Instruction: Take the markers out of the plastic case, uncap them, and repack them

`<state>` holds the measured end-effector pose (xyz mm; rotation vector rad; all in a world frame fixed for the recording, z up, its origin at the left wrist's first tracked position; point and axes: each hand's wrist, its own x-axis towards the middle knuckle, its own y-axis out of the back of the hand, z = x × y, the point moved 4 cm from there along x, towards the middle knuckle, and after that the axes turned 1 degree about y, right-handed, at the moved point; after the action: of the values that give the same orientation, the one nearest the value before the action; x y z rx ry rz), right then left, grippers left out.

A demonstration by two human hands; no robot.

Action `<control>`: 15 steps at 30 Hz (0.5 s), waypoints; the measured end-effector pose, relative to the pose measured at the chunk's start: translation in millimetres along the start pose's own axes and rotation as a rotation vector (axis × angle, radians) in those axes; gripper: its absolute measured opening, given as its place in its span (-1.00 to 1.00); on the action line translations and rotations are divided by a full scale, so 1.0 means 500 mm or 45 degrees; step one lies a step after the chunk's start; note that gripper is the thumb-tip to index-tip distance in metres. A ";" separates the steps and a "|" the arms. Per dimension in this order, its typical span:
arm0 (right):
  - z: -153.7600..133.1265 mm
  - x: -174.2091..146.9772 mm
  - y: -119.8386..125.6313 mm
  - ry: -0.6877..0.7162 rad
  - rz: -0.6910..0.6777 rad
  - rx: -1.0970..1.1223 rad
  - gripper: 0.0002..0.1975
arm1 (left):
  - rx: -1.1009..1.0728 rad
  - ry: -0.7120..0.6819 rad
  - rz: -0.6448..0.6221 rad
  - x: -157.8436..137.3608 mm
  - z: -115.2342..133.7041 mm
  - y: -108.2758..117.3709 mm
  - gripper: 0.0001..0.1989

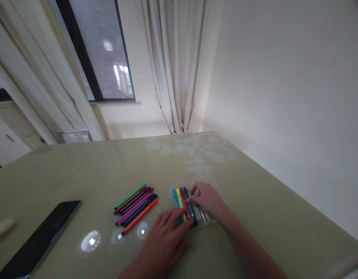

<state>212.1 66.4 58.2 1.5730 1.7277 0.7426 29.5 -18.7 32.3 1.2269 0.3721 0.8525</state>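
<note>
Side by side in a clear tray [206,219] on the counter [94,174] lie, from left to right, a light blue pen [175,197], a yellow pen [179,196], a magenta pen [183,196] and a dark green pen [191,209], some of their near ends hidden. Left of the tray and apart from it, loose pens [135,207] lie bunched on a slant, a bright green pen [132,196] farthest and an orange pen [140,216] nearest, with purple, dark red and dark blue between.

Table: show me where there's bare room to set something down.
Bare table lies beyond the loose pens, toward the right-hand curtain, and right of the right forearm, toward the wall. A narrower gap runs between the black-screened device and those pens. It's crowded at the clear plastic tray, around the left hand and right hand.
</note>
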 end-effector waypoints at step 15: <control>-0.013 0.002 -0.002 0.180 0.128 0.188 -0.85 | 0.044 0.556 0.254 -0.014 -0.148 0.065 -0.76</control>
<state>206.5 67.5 61.2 1.7549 1.8525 0.8081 -36.4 28.3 37.0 1.1165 0.6236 1.2963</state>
